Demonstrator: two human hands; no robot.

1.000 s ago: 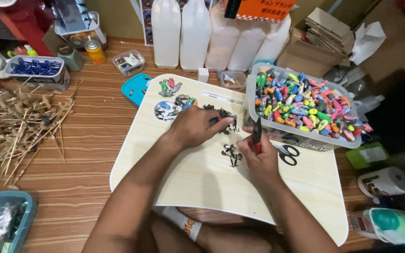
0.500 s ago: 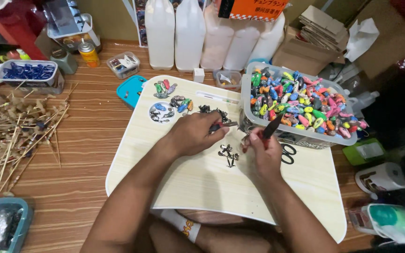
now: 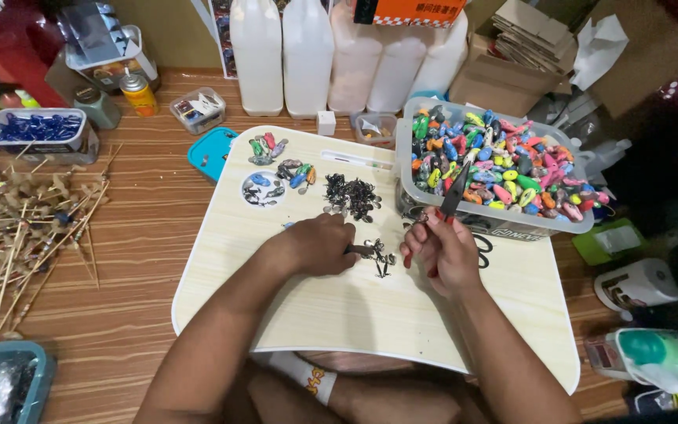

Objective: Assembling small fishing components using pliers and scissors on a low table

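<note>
The left hand point(image 3: 317, 245) lies knuckles-up on the pale wooden lap board point(image 3: 339, 314), its fingers curled together around a small dark piece point(image 3: 360, 250) whose end pokes out toward the right; what the piece is cannot be made out. Just beside it lies a little cluster of dark metal bits point(image 3: 382, 257), too small to tell apart. The right hand point(image 3: 442, 250) is closed on the red handles of a pair of pliers point(image 3: 450, 198), whose dark nose points up and away over the wall of the clear plastic tub point(image 3: 504, 224) full of bright fishing lures point(image 3: 504, 161). Black scissors point(image 3: 483, 250) are mostly hidden behind that hand. Farther up the board sit a heap of dark hooks point(image 3: 351, 195) and a few painted lures point(image 3: 268, 147). A bundle of thin bamboo sticks point(image 3: 17, 235) lies on the floor at left, cut off by the frame edge
</note>
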